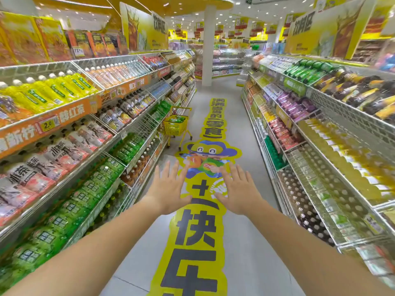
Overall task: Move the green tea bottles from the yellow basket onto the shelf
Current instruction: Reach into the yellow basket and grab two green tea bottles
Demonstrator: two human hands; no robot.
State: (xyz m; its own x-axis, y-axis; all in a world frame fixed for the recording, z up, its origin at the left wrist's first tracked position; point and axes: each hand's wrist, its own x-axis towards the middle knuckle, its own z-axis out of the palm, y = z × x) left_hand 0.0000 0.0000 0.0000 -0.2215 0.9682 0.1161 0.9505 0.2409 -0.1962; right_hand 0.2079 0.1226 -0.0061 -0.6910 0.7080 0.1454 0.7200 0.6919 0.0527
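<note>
Your left hand (168,189): open, fingers straight and spread, palm down, holding nothing, over the near middle of the aisle.
Your right hand (237,189): likewise open and spread, empty, just beside the left hand, not touching it.
Yellow plastic mesh basket (174,128): far down the aisle on the left, on a yellow wheeled frame, close to the left shelving and well apart from both hands.
Green tea bottles (177,119): green shapes lie in the basket, probably the bottles; their labels are too small to read.
White wire-fronted metal shelf (145,124): runs along the left; green-labelled bottles (128,146) fill a lower tier just beside the basket.
Orange shelf strip (64,116): near left, reads "红茶".
Yellow price tag (47,125): reads "2.0".
Yellow overhead sign (159,25): reads "饮料区".
Yellow floor sticker (192,231): under your hands, a large black "快".
</note>
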